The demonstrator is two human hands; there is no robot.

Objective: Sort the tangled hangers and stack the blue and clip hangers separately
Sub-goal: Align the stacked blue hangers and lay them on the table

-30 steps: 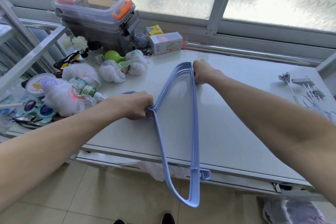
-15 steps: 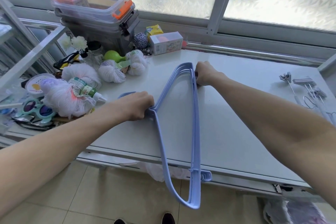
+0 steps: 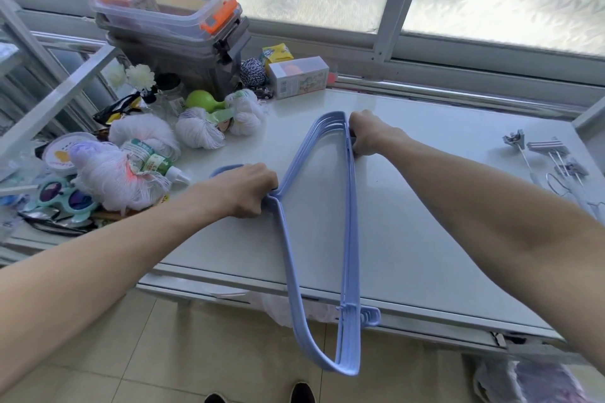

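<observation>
A stack of blue hangers [image 3: 353, 239] lies nested together on the white tabletop [image 3: 442, 206], their long straight bars running from the far middle of the surface toward the person and sticking out past the front edge, so the near corner hangs over the tiled floor [image 3: 163, 353]. The left grip [image 3: 244, 188] is clenched round the neck of the stack, where the sloping shoulders meet; the blue hook [image 3: 226, 168] curves out just behind the knuckles, close to the tabletop. The right grip [image 3: 370, 132] grasps the far corner of the stack, fingers curled round the bars and knuckles up. Both forearms reach in from the near side. Off at the right end of the tabletop, well apart from the blue stack, a few clip hangers [image 3: 553, 167] lie together – grey clips on thin metal wire. The left end is crowded: white yarn balls [image 3: 144, 134], a pair of round toy sunglasses [image 3: 62, 193], a small green-labelled bottle [image 3: 154, 162] and stacked clear boxes [image 3: 170, 10] with orange latches under the frosted window.
</observation>
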